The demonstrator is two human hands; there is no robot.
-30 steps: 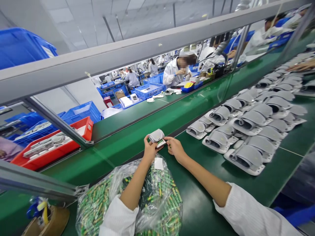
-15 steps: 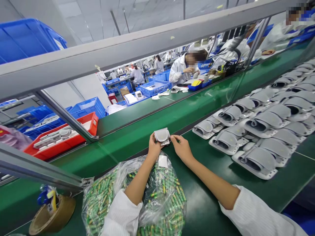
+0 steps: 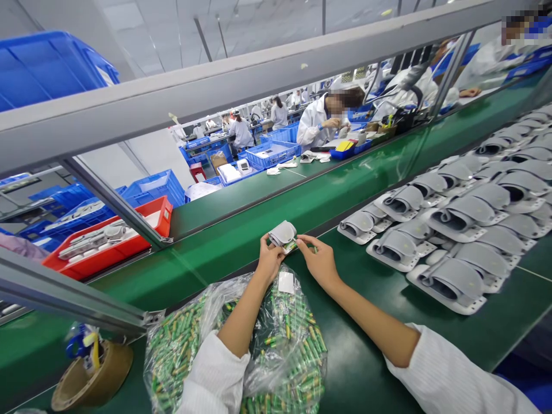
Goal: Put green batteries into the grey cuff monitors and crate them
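My left hand (image 3: pixel 271 261) is closed around a wrist blood pressure monitor (image 3: pixel 282 233) with a grey cuff, held above the bench edge near the green conveyor. Green shows at the monitor's lower right side, by my right fingertips. My right hand (image 3: pixel 318 261) is closed, thumb and index finger at the monitor, with a green battery (image 3: pixel 314 249) partly visible between its fingers. Below my hands lies a clear plastic bag (image 3: pixel 211 299) full of green and gold batteries (image 3: pixel 302 356). A white label (image 3: pixel 286 282) sits on the bag.
Several rows of grey-cuffed monitors (image 3: pixel 457 279) stand on the bench at right. Behind the green conveyor (image 3: pixel 241 230) are a red bin (image 3: pixel 107 241) and a metal frame (image 3: pixel 112 201). A tape roll (image 3: pixel 92 379) holding scissors stands at lower left. Co-workers sit beyond.
The monitor has tilted in my left hand, so that green now shows at its lower side. My right fingers have shifted slightly, and a green battery shows between them.
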